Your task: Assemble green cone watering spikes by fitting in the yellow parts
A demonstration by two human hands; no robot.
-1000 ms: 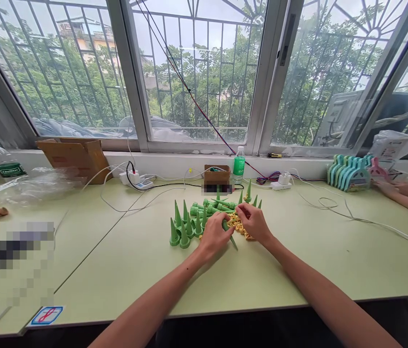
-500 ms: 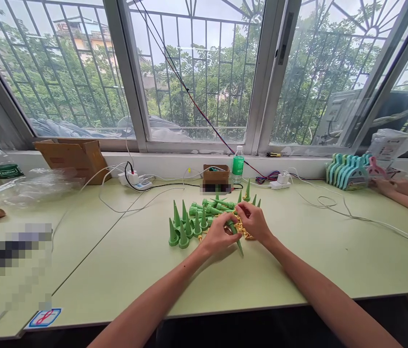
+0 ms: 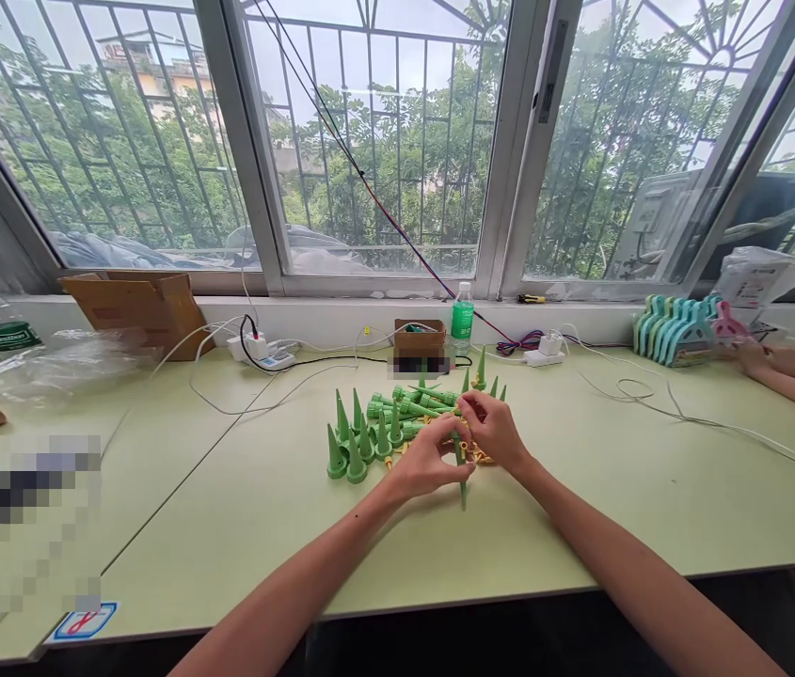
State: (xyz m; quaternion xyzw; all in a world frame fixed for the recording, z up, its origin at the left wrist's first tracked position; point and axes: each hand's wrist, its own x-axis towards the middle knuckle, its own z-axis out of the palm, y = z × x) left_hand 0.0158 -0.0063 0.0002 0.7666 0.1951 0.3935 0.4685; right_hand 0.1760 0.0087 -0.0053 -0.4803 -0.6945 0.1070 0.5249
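My left hand is closed round a green cone-shaped spike whose tip points down toward me. My right hand pinches at the spike's top end, fingers together; what it pinches is too small to name. Under both hands lies a small heap of yellow parts. Several green spikes stand upright just left of my left hand, and more green spikes lie in a pile behind it, on the pale green table.
A green bottle, a small brown box, power strips and white cables run along the window sill. A cardboard box and clear bag sit at left. Another person's hands work by coloured pieces at right.
My left hand has turned the green spike from slanting to nearly upright, tip down. My right hand has moved up to its top end.
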